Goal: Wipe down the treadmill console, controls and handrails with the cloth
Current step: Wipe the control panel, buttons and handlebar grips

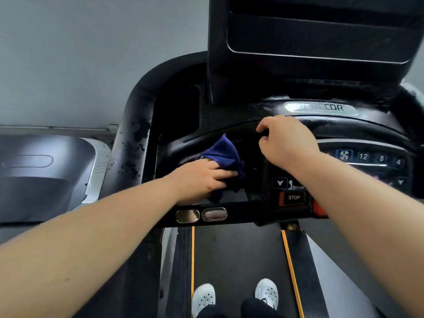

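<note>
Left edge: neighbouring treadmill point(46, 171), grey shroud, not part of the job.
Left handrail point(135, 125): coating is flaked and speckled. Can't tell whether it has been wiped; I'd count it as pending.
Left hand point(202, 180): grip closed around a bunched blue cloth point(223, 154), pressing it into the dark recess at the console's left side. That is where the cloth is now, and that pocket looks like the step in hand.
Crossbar just below it carries two metal pulse plates point(200, 214), no cloth on them.
Right hand point(286, 143): fingers curled under, nothing held as far as I can see, resting on the curved ridge of the console point(321, 109), probably bracing.
Smears show near the logo strip, so the console top likely needs a pass.
STOP button point(293, 198) and keypad point(371, 157) are partly hidden by the right forearm, and that arm blocks a sweep to the right.
Right handrail is barely in view, state unknown.
Estimate: early to middle, with controls, crossbar and both rails left.
Watch for accidental key presses while wiping; the person's shoes point(204, 297) are on the belt point(236, 260).
</note>
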{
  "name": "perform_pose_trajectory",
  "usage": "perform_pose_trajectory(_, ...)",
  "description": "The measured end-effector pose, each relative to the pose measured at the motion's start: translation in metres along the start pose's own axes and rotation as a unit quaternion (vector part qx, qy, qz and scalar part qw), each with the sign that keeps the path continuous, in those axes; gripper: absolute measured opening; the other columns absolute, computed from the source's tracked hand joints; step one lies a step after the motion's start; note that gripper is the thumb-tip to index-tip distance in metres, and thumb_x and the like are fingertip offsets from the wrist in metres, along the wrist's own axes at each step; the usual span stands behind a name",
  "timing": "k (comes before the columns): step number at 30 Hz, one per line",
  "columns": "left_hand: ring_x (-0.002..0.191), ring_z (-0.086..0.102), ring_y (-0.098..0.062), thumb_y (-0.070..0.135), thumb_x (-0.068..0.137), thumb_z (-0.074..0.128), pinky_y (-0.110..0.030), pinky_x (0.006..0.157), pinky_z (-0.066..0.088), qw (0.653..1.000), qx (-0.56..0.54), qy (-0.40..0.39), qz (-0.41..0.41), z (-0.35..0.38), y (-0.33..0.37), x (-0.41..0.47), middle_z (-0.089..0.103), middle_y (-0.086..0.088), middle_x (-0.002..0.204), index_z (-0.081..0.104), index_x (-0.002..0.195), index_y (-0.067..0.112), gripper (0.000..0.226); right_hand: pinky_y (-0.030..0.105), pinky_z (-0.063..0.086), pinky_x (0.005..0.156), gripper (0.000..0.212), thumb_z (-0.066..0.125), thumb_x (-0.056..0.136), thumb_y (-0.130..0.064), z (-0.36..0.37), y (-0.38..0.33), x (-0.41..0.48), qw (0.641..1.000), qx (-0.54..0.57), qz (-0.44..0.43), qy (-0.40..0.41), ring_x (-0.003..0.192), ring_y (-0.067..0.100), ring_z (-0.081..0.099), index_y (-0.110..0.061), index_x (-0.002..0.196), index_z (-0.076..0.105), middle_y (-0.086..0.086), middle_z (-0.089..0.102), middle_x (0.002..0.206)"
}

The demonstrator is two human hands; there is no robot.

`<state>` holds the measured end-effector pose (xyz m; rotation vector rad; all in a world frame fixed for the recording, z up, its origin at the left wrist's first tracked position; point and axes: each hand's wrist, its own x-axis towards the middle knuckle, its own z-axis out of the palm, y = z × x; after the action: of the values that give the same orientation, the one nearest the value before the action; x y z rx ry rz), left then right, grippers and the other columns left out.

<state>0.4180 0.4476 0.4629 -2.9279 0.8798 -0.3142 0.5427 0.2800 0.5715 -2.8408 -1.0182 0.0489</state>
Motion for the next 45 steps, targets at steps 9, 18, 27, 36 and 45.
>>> perform_pose_trajectory(9,0.08,0.057,-0.03,0.01,0.083,0.05,-0.038,0.067,0.047,0.996,0.041,0.043,-0.061,-0.007,-0.015,0.015,0.063,-0.012,0.115,0.072,0.095,0.013,0.026,0.032,0.046,0.078,0.029,0.047,0.087,-0.016,0.008,0.012,0.002,0.997,0.068,0.035,0.027,0.101,0.022,0.056,-0.023,0.11,0.064,-0.003,0.064,0.11)
perform_pose_trajectory(18,0.088,0.049,-0.022,0.018,0.082,0.064,-0.031,0.053,0.038,0.941,0.085,-0.25,-0.211,-0.04,-0.008,-0.04,0.048,0.002,0.111,0.062,0.095,0.026,0.016,0.038,0.046,0.087,0.031,0.047,0.089,-0.014,0.003,0.01,-0.005,0.998,0.058,0.008,0.015,0.107,0.023,0.053,-0.02,0.114,0.064,0.0,0.063,0.113)
perform_pose_trajectory(27,0.084,0.063,-0.02,0.001,0.075,0.068,-0.028,0.066,0.05,0.735,-0.381,0.021,-0.561,-0.082,-0.02,-0.013,0.066,-0.003,0.092,0.058,0.093,0.024,0.031,0.033,0.045,0.094,0.026,0.054,0.091,-0.029,0.008,-0.021,-0.02,0.984,0.167,-0.059,0.012,0.109,0.017,0.057,-0.025,0.112,0.067,-0.006,0.067,0.112)
perform_pose_trajectory(36,0.09,0.068,-0.023,0.004,0.092,0.044,-0.033,0.073,0.056,0.383,-0.742,0.287,-0.47,-0.116,-0.001,-0.005,0.071,-0.008,0.102,0.063,0.115,0.016,0.032,0.033,0.053,0.071,0.05,0.069,0.085,-0.021,0.011,-0.077,-0.017,0.604,0.763,0.112,-0.203,0.092,0.02,0.067,-0.026,0.131,0.05,0.005,0.067,0.117)
perform_pose_trajectory(45,0.073,0.064,-0.007,0.03,0.088,0.062,-0.028,0.076,0.045,0.451,-0.679,0.189,-0.547,-0.125,0.005,-0.031,0.071,0.01,0.075,0.067,0.09,0.023,0.009,0.03,0.05,0.063,0.015,0.077,0.075,-0.01,-0.003,-0.085,-0.018,0.703,0.689,0.117,-0.134,0.072,0.02,0.064,-0.015,0.077,0.062,0.005,0.069,0.076)
